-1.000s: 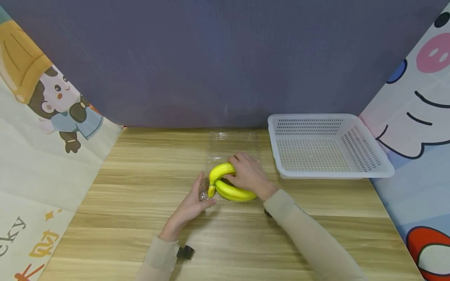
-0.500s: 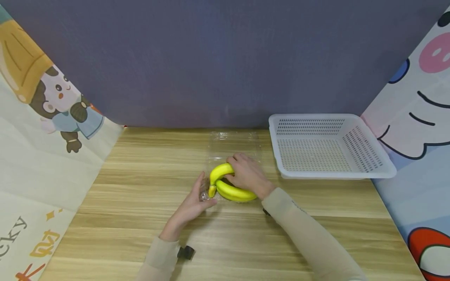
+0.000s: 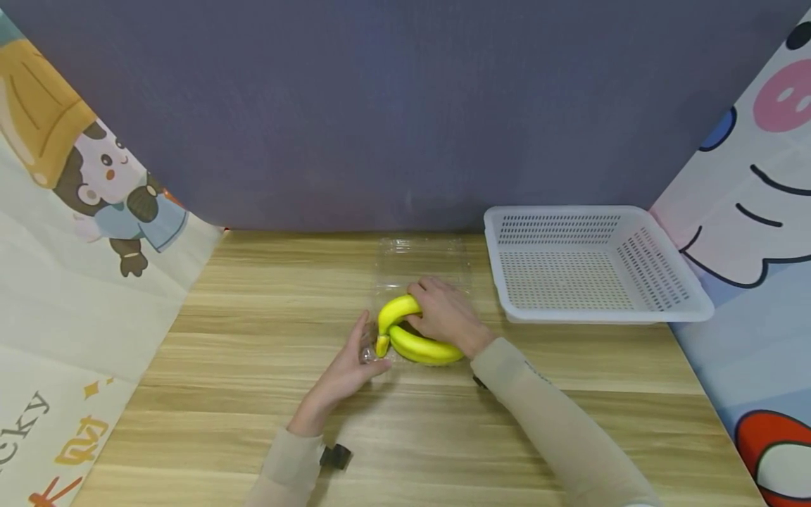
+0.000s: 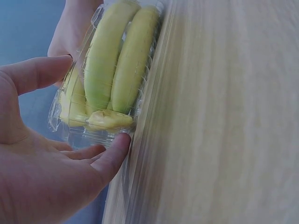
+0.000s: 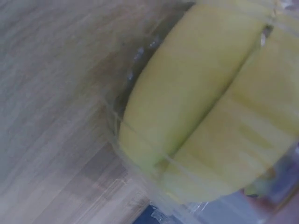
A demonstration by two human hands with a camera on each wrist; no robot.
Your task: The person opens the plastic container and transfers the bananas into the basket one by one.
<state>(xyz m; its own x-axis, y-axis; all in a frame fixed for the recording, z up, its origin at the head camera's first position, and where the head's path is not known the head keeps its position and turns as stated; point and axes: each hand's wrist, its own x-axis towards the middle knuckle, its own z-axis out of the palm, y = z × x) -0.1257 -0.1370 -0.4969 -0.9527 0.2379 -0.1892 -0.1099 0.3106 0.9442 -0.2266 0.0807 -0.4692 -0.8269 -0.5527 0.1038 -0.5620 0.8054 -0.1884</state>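
A bunch of yellow bananas point(image 3: 423, 346) lies in the base of a clear plastic clamshell box point(image 4: 88, 137), its stem end towards my left hand. My right hand point(image 3: 446, 317) grips the rear banana from above, with the thumb in the gap behind the front banana. At the box's left end my left hand point(image 3: 345, 366) rests with thumb and fingers spread; in the left wrist view their tips touch the plastic. The box's raised or laid-back lid point(image 3: 421, 262) extends behind the bananas. Close up in the right wrist view, bananas point(image 5: 201, 88) fill the box; the right fingers are mostly hidden.
A white perforated plastic basket point(image 3: 598, 310) stands at the back right of the wooden table point(image 3: 266, 282). A dark grey panel point(image 3: 405, 120) rises along the table's back edge. Printed cartoon sheets point(image 3: 57, 296) flank the left and right sides.
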